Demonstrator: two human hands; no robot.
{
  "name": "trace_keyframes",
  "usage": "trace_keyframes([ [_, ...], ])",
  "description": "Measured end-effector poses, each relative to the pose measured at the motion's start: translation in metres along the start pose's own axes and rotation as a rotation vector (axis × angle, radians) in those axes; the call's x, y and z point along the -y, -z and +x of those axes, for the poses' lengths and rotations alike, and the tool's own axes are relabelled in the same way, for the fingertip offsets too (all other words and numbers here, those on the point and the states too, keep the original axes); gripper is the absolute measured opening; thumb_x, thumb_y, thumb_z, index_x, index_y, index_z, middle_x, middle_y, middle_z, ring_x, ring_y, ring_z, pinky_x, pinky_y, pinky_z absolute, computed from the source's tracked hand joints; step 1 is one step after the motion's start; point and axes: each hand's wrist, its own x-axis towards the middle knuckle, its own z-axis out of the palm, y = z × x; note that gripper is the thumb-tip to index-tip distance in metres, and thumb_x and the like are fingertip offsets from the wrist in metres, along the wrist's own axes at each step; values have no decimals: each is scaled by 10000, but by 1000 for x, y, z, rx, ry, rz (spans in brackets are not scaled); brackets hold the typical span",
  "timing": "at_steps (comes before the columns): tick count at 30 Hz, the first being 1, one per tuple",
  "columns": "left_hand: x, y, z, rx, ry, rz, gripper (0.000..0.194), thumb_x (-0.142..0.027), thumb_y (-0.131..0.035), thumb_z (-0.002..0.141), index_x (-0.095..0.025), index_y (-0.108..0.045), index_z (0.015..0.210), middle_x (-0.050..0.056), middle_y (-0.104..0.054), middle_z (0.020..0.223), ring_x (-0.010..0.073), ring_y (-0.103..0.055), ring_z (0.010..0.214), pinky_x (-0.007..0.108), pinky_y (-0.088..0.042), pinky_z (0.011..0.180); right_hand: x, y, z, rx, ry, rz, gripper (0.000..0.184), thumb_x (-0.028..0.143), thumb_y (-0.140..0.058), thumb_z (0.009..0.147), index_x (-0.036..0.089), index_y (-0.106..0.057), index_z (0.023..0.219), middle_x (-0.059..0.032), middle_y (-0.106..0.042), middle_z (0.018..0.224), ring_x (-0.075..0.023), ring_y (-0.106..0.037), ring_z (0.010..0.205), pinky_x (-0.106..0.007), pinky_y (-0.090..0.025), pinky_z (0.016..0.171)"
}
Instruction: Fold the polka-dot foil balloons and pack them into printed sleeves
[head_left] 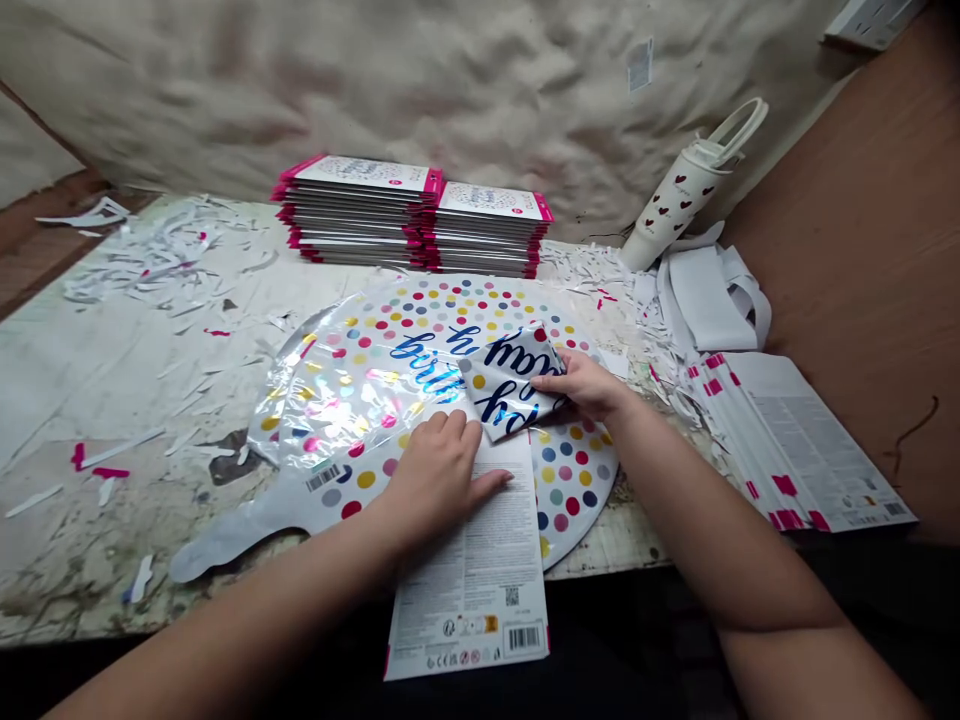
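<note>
Bench (45,340): pale worn top, near edge running across below the hands. Dotted foil sheets (330,380) lie flat mid-bench, reaching the near edge, multicolour dots plus blue lettering, narrow tail pointing at the near-left corner. Layers overlap, can't tell how many.

Left stack (356,215) and right stack (487,230) of pink-edged flat packs sit side by side, touching, near the far edge. Fanned packs (810,440), printed side up, at the near-right corner. Printed pack (510,600) lies over the foil sheets, its near end hanging past the near edge; barcode and QR code face up.

White bottle (675,205) with dark red hearts and a loop handle leans to the right, towards the far-right corner. White strip (709,300) loops between it and the fanned packs, by the right edge.

Folded foil (517,385), dark blue lettering and dots, is over mid-bench, at the far end of the printed pack. Right hand (589,385) has it clamped between thumb and fingers at its right side. Left hand (442,460) rests palm down on the printed pack and foil sheets, thumb spread from fingers, not closed on anything.

White scraps (172,250) litter the far-left corner; pink scraps (111,472) towards the left edge.
</note>
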Motion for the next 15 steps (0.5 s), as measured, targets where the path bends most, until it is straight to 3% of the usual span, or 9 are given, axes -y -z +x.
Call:
trace_keyframes([
  [3, 2, 1, 2, 43, 59, -40, 546, -638, -408, 776, -131, -540, 930, 123, -545, 917, 275, -504, 863, 398, -410, 751, 0, 0, 7, -1, 19, -34, 358, 206, -782, 551, 154, -624, 868, -33, -695, 802, -164, -647, 711, -308, -534, 697],
  [9, 4, 3, 5, 42, 50, -131, 479, -634, -435, 767, -165, -530, 776, 93, -574, 847, 268, -528, 833, 377, -408, 722, 9, -5, 10, 10, 35, -88, 343, 222, -797, 517, 144, -635, 809, -22, -695, 763, -156, -643, 681, -278, -532, 663],
  [12, 4, 11, 4, 94, 48, -359, 405, -579, -430, 804, -186, -526, 804, 23, -582, 709, 191, -543, 659, 291, -390, 582, 18, -6, 6, 127, -31, -179, 291, 191, -779, 536, 133, -638, 784, -10, -687, 723, -129, -634, 638, -226, -525, 610],
  [15, 1, 15, 1, -17, -58, -432, 309, -461, -421, 856, -191, -554, 788, 9, -584, 678, 161, -537, 644, 277, -386, 611, 32, -3, 8, 301, -151, -305, 235, 177, -763, 545, 122, -636, 735, 10, -664, 635, -105, -609, 543, -190, -506, 517],
])
